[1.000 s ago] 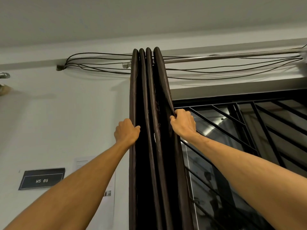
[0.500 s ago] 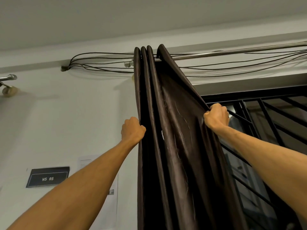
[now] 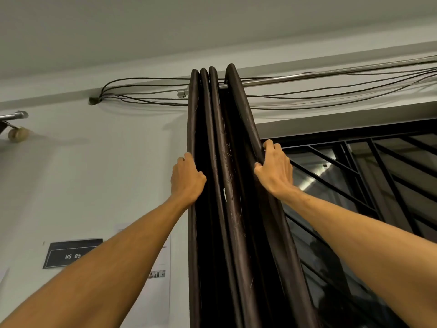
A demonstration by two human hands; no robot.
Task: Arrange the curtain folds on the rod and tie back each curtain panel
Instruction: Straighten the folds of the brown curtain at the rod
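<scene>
Since the frame half a second ago, your right hand (image 3: 275, 172) is drawing back in toward the left. The outermost fold that was stretching wide to the right is lying close against the others again. Your left hand (image 3: 188, 178) is keeping its hold on the same edge as before.

The dark brown curtain (image 3: 236, 221) is hanging bunched near the left end of the metal rod (image 3: 307, 76). Its top is standing in four rounded folds packed side by side, and it is falling straight down between your two forearms and out of the bottom of the view.

Your left hand is gripping the leftmost fold, fingers wrapping behind the cloth and thumb pressing on its front. Your right hand is gripping the rightmost fold at about the same height, fingertips curling over its edge and thumb hooking the near side. Both hands are touching the curtain well below the rod, with the middle folds running free between them.

Black cables (image 3: 142, 91) are sagging along the wall behind the rod. A black window grille (image 3: 354, 185) is showing to the right of the curtain, behind your right forearm. On the wall to the left, a dark sign (image 3: 72, 255) reading WS 05 and a paper sheet (image 3: 160, 256) are peeking out behind your left forearm.
</scene>
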